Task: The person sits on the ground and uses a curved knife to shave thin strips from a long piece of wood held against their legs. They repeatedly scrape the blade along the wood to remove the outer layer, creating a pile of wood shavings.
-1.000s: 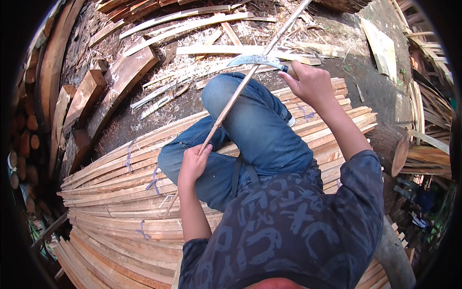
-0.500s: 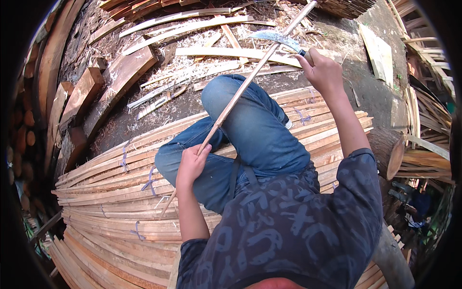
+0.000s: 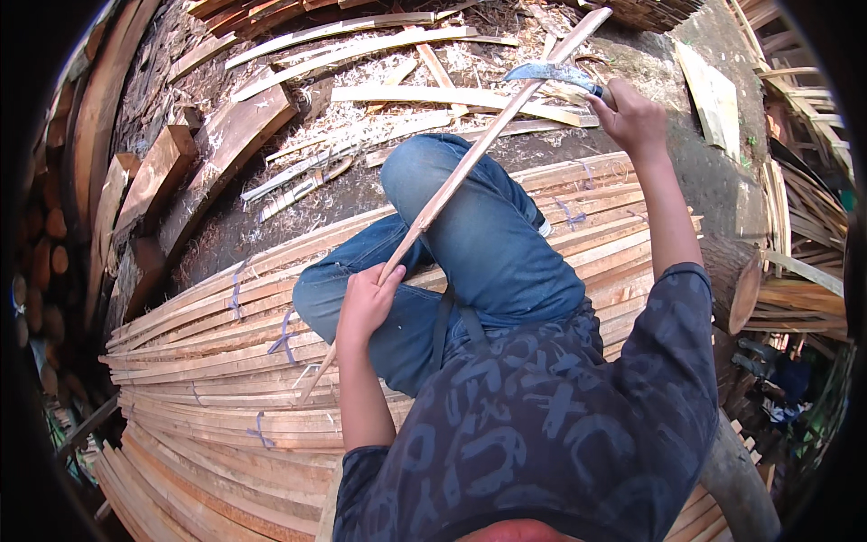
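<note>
My left hand [image 3: 368, 300] is closed around the lower part of a long wooden strip [image 3: 471, 161]. The strip slants up to the right across my raised, jeans-clad knee, and its lower end passes beside my left forearm. With my right arm stretched out, my right hand [image 3: 636, 122] grips the handle of a sickle-like curved knife [image 3: 549, 71]. Its blade lies across the strip near the far end, apparently against the wood. A sheath-like wooden piece [image 3: 305, 191] is on the ground left of my knee.
Bundles of thin wooden strips [image 3: 208, 379], tied with purple cord, spread beneath and beside me. Thick timber beams [image 3: 230, 140] stand at the left. Loose slats [image 3: 452, 95] and shavings cover the ground ahead. A log [image 3: 744, 291] and more stacked wood [image 3: 799, 303] are at the right.
My right hand and the knife have shifted to the right. The strip's far end has also moved slightly right, and the strip appears turned, showing a broader face. My left hand keeps its hold.
</note>
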Available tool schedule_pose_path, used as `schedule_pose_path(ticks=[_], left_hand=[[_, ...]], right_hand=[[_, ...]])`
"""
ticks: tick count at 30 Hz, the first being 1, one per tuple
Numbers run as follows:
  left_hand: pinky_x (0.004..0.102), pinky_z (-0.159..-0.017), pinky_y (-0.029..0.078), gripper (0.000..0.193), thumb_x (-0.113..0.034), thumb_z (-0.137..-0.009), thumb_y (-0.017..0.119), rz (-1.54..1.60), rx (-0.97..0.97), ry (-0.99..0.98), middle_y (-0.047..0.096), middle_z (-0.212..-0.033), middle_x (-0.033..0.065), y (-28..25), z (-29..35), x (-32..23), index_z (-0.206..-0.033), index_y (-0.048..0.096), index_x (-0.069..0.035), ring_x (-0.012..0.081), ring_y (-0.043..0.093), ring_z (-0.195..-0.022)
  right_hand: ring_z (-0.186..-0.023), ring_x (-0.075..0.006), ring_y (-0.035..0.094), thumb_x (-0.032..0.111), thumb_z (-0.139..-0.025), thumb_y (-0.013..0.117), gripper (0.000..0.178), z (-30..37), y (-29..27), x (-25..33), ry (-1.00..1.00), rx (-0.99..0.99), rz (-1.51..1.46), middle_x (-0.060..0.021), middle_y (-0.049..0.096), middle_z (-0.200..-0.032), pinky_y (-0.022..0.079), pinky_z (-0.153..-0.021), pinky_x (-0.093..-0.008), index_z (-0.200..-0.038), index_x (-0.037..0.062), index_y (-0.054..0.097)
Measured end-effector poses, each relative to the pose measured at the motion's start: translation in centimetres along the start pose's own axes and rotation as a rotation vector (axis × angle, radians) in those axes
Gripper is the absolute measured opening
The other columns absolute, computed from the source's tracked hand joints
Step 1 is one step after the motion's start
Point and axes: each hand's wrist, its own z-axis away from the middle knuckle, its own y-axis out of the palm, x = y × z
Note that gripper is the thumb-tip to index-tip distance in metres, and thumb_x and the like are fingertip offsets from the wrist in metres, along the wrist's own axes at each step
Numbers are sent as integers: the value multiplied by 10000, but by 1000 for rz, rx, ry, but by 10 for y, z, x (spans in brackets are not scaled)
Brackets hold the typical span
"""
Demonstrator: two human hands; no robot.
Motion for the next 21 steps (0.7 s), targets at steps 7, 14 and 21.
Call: schedule_pose_path(ticks=[7, 14, 21], left_hand=[[364, -524, 362, 447, -341, -927, 588, 21, 13, -29, 411, -544, 114, 0, -4, 14, -704, 511, 39, 186, 337, -541], [371, -529, 368, 449, -342, -923, 591, 8, -13, -32, 407, -548, 118, -1, -1, 13, -702, 507, 39, 189, 347, -540], [364, -527, 368, 448, -339, -925, 588, 20, 6, -8, 406, -548, 118, 0, -2, 11, -700, 512, 41, 174, 357, -541]], right_hand=[[-535, -299, 619, 427, -888, 626, 381, 16, -7, 70, 25, 132, -241, -86, 592, -588, 469, -478, -410, -734, 92, 529], [-512, -291, 610, 463, -902, 589, 403, 14, -10, 70, 71, 171, -155, -79, 568, -567, 467, -459, -398, -734, 105, 514], [-578, -313, 632, 463, -908, 583, 402, 18, -12, 40, 198, 84, -93, -90, 610, -607, 470, -495, -434, -720, 111, 534]])
